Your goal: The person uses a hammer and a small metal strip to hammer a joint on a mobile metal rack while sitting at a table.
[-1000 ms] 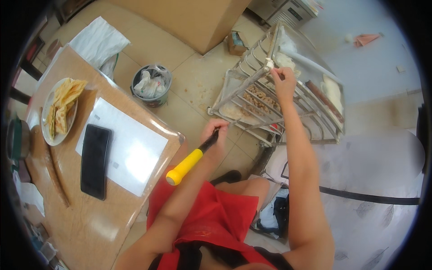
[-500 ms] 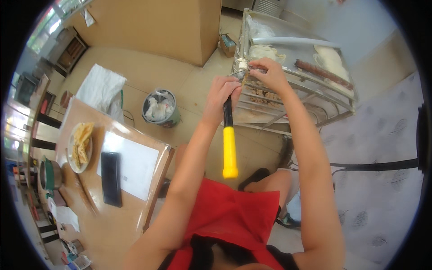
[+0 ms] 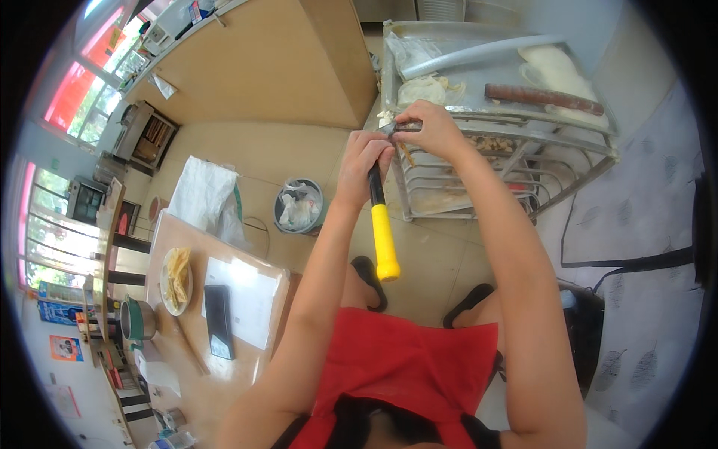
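A long-handled tool with a yellow grip (image 3: 385, 243) and a black shaft hangs down in front of me. My left hand (image 3: 360, 168) is closed round the top of the shaft, just below a small grey metal end. My right hand (image 3: 434, 129) pinches at that metal end with thumb and fingers. Both hands cover most of the tool's head, so its kind cannot be made out. A whitish bit shows just beyond the fingertips. Behind my hands stands a metal rack (image 3: 516, 127), its top carrying dough (image 3: 430, 90) and a brown rolling pin (image 3: 546, 97).
To the left, a table (image 3: 262, 299) bears a plate of folded flatbread (image 3: 177, 280), a phone (image 3: 218, 322) and a white sheet (image 3: 247, 299). A lined bin (image 3: 299, 206) stands on the floor beyond it. A tan partition (image 3: 254, 67) rises at the back.
The view has shifted, so the table and bin appear farther right and more of the windows shows at left. Both hands keep their hold on the tool.
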`<move>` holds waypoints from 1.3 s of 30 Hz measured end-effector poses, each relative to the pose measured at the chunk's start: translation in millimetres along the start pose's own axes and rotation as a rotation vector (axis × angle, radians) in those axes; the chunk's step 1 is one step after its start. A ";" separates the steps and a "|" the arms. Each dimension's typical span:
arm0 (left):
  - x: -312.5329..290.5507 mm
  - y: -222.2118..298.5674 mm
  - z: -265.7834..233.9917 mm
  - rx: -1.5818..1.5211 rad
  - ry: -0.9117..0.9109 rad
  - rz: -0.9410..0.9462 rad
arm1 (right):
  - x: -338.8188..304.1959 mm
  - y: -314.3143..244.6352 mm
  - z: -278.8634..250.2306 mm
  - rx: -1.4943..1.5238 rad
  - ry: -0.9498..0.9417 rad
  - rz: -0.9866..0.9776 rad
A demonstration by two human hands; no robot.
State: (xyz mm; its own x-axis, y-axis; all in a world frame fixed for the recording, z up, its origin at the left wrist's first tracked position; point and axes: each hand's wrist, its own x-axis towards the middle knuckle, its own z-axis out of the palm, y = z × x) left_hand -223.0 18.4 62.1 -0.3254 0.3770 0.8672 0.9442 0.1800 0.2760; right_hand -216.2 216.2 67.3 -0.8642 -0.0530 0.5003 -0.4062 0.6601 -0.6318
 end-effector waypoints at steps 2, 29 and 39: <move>0.5 2.1 1.0 0.004 -0.004 0.003 | -0.6 0.5 -1.2 -0.005 0.003 -0.020; -6.8 -4.9 -1.5 0.007 0.034 0.013 | 4.0 -6.0 6.8 0.007 0.017 0.076; -6.1 0.3 -1.2 0.014 0.011 -0.005 | 2.6 -5.3 3.5 0.050 0.002 0.076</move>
State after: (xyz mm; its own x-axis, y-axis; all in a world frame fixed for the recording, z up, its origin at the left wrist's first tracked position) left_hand -220.6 15.1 57.4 -0.3298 0.3657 0.8703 0.9415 0.1949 0.2748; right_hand -217.3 209.9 69.9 -0.8926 -0.0024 0.4509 -0.3537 0.6240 -0.6968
